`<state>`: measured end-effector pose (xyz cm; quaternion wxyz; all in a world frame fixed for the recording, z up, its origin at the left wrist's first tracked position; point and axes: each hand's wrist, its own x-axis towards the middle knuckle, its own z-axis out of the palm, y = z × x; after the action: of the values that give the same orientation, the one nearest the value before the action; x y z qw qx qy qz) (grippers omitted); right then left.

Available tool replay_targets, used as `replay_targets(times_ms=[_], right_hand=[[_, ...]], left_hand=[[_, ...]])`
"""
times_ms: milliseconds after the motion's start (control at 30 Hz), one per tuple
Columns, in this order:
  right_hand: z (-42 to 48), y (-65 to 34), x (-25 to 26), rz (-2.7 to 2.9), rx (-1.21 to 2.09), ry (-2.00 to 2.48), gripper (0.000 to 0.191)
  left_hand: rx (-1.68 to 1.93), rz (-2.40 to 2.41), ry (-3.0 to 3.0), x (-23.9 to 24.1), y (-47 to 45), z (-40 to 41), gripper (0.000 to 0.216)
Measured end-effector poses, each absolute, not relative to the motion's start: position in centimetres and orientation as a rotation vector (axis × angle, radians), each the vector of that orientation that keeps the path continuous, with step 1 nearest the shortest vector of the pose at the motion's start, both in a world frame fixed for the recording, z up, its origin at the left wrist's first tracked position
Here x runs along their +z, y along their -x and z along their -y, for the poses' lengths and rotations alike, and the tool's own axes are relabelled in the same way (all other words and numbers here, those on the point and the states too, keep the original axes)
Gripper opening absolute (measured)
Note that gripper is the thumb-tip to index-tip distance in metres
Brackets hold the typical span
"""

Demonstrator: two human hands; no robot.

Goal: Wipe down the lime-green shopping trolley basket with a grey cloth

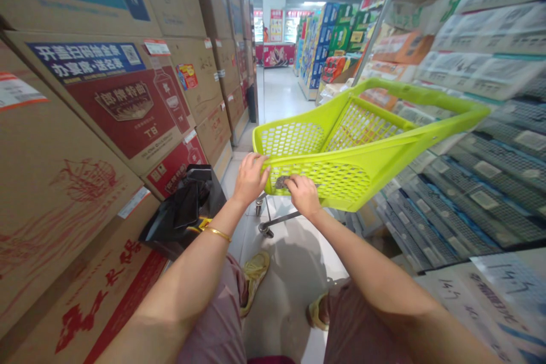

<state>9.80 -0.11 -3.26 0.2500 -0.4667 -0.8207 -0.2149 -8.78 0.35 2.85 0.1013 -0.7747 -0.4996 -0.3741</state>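
A lime-green plastic shopping cart [354,148] stands in front of me, its handle off to the right. My left hand [251,177] is closed over the front corner of its basket, thumb on the outer side. With its fingers pinched, my right hand [302,193] holds a small crumpled grey cloth [281,182] against the perforated side panel. Part of the cloth is hidden behind the fingers. Under the basket, a caster wheel [265,230] rests on the pale floor. The basket looks unfilled through its openings.
Stacked cardboard cartons [128,102] wall the left side, with a black bag [187,205] at their foot. Packed goods [469,165] rise on the right, partly blurred. Between them the aisle floor [284,88] runs back to more shelves [318,51]. My shoes [255,278] are below.
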Motion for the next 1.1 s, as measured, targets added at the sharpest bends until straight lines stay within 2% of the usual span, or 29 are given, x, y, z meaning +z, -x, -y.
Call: replay_targets(times_ms=[67, 233, 433, 633, 767, 1100], right_hand=[[0.2, -10.0, -2.8, 2.202, -0.538, 1.273, 0.025], [0.3, -10.1, -1.9, 2.182, -0.442, 1.258, 0.028], [0.2, -10.0, -1.8, 2.185, -0.418, 1.234, 0.028], [0.0, -9.0, -0.4, 2.136, -0.458, 1.198, 0.028], [-0.7, -8.5, -0.1, 2.08, -0.536, 1.226, 0.028], [-1.2, -7.9, -4.9, 2.311, -0.56, 1.255, 0.022]], left_hand=[[-1.029, 1.529, 2.274, 2.8, 9.0, 0.3, 0.026], [-0.585, 1.434, 2.635, 1.3, 8.7, 0.6, 0.025], [-0.375, 1.556, 2.58, -0.4, 7.7, 0.0, 0.024], [-0.273, 1.616, 2.589, 0.0, 7.1, -0.5, 0.022], [-0.334, 1.589, 2.626, 0.2, 7.2, -0.8, 0.022], [-0.289, 1.633, 2.535, -0.7, 7.4, -1.7, 0.02]])
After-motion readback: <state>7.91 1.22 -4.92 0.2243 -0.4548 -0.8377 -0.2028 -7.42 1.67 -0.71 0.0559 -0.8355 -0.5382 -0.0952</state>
